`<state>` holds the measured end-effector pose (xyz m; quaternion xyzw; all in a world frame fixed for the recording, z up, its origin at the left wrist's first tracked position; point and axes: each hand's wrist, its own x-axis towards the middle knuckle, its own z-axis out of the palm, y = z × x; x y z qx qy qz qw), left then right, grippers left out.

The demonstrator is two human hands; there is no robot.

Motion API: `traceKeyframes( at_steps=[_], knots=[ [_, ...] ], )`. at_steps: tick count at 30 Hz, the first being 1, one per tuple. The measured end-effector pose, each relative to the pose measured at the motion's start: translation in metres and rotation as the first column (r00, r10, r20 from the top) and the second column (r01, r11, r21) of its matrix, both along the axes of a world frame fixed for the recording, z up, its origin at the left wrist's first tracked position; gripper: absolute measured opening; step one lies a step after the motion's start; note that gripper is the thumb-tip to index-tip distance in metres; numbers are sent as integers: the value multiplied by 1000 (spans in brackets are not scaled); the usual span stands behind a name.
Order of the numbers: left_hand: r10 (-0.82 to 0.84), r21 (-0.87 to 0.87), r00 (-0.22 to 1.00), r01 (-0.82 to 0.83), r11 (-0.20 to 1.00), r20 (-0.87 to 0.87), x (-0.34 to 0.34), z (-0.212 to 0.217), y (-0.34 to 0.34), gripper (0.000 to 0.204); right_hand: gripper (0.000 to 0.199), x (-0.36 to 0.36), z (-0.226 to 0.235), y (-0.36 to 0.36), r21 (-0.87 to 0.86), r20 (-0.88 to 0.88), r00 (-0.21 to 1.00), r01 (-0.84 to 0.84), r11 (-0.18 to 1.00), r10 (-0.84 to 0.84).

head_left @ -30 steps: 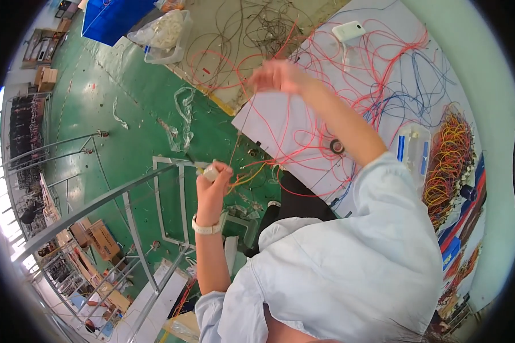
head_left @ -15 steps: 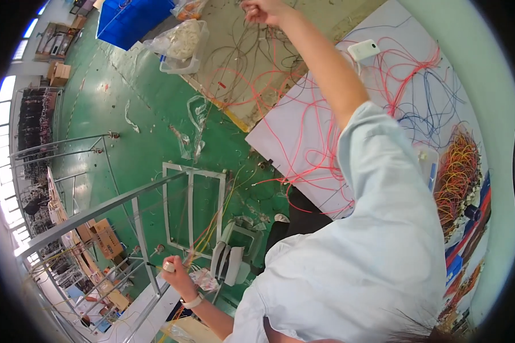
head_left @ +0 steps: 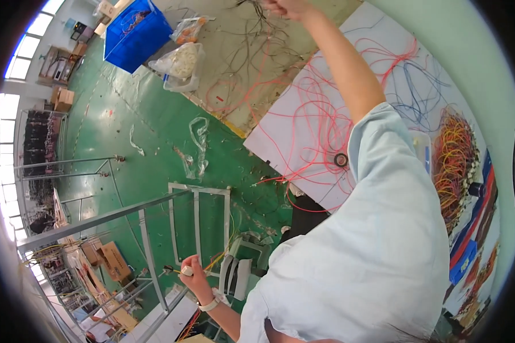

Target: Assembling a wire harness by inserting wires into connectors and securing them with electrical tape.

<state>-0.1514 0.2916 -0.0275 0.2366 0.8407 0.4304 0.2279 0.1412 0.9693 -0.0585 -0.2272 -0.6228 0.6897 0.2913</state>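
Note:
My left hand (head_left: 198, 281), low at the left, is closed round a small white connector (head_left: 187, 271). Thin yellow wires (head_left: 214, 263) run up beside that hand. My right hand (head_left: 289, 8) is stretched far forward over the tan worktop (head_left: 220, 80) and partly cut off by the top edge. Its fingers are curled, and what they hold, if anything, does not show. Dark wires (head_left: 256, 37) lie spread beside and below it. Long red wires (head_left: 309, 114) tangle across the white tabletop (head_left: 269, 134) beneath my right arm, along with blue wires (head_left: 420, 94).
A black tape roll (head_left: 341, 160) lies near my sleeve. Bundled coloured wires (head_left: 458, 151) sit at the right. A clear bin (head_left: 191, 83) with bagged white parts and a blue crate (head_left: 133, 43) stand far left. A metal frame (head_left: 111, 219) and a grey chair (head_left: 240, 277) are near my left hand.
My left hand has shifted right in view with the connector still in it. My right hand has moved a little right and up. The tape roll now shows; a white device is out of sight.

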Motion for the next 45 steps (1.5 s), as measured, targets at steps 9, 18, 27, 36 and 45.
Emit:
traceKeyframes(
  at_steps=[9, 18, 27, 36, 45],
  knots=[
    [-419, 233, 749, 348, 908, 513, 43, -1, 165, 23, 24, 11, 36, -251, -180, 25, 933, 359, 916, -360],
    [-458, 256, 385, 471, 844, 801, 107, -49, 321, 22, 19, -16, -28, -380, -160, 208, 928, 343, 926, -308],
    [-483, 209, 500, 507, 836, 719, 110, -34, 323, 15, 30, 13, -36, -299, 726, -27, 728, 485, 487, -685],
    [-539, 557, 262, 6, 830, 800, 34, 20, 330, 16, 13, 36, -46, -239, 747, -48, 903, 316, 584, -426],
    [-512, 324, 623, 398, 858, 592, 52, 49, 362, 15, 23, 21, 9, -188, 113, 112, 960, -267, 957, 255]
  ],
)
